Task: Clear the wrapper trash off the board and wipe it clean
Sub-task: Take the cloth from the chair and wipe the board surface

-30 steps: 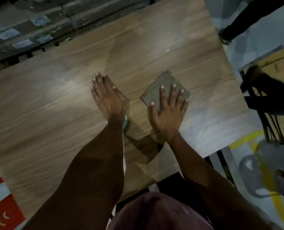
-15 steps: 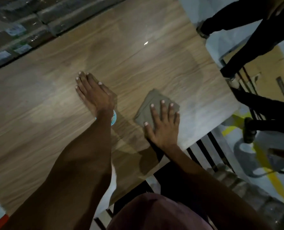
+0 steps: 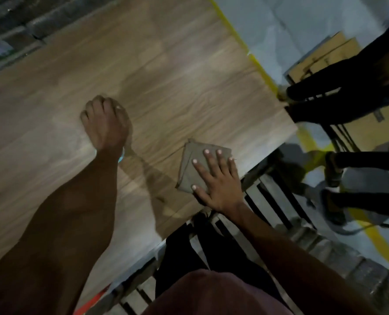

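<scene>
Head camera is looking down on a wide, pale wood-grain board (image 3: 166, 71) that is filling the upper left and centre of the frame, its far right edge trimmed with a yellow strip. A folded, grey-brown square cloth (image 3: 192, 164) is lying flat on the board near its lower right corner, right of centre in the frame. The right hand (image 3: 218, 180) is pressing down on that cloth with straight, spread fingers, the palm hanging over the board's near edge. The left hand (image 3: 106, 123) is sitting on the board left of centre, well apart from the cloth, with its fingers curled under into a loose fist; whether anything is being held inside it cannot be told. A light blue band (image 3: 121, 155) is showing at the left wrist. No wrapper can be made out on the visible board surface.

Dark metal slats (image 3: 264, 201) are showing below the board's near edge, at lower centre of the frame. At the right edge of the frame, dark trousered legs (image 3: 348, 87) of other people are standing on a grey floor (image 3: 280, 23) marked with yellow lines.
</scene>
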A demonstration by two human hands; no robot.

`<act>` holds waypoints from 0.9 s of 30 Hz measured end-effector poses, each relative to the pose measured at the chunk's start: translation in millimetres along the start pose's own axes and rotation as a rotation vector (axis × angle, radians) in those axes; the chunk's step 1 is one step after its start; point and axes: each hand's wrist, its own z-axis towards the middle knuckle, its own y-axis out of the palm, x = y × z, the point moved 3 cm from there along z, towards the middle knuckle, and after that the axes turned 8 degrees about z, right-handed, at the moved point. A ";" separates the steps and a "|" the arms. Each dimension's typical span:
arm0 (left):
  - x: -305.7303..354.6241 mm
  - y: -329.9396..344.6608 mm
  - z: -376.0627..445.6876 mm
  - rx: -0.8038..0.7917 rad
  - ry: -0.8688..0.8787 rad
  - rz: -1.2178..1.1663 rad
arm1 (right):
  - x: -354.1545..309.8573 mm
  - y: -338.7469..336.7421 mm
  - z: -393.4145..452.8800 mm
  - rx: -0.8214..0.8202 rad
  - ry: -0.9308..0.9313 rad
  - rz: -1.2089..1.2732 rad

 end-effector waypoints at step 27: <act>150.8 4.8 -77.9 -0.155 -0.292 -0.088 | 130.7 -50.8 42.7 0.177 0.489 0.129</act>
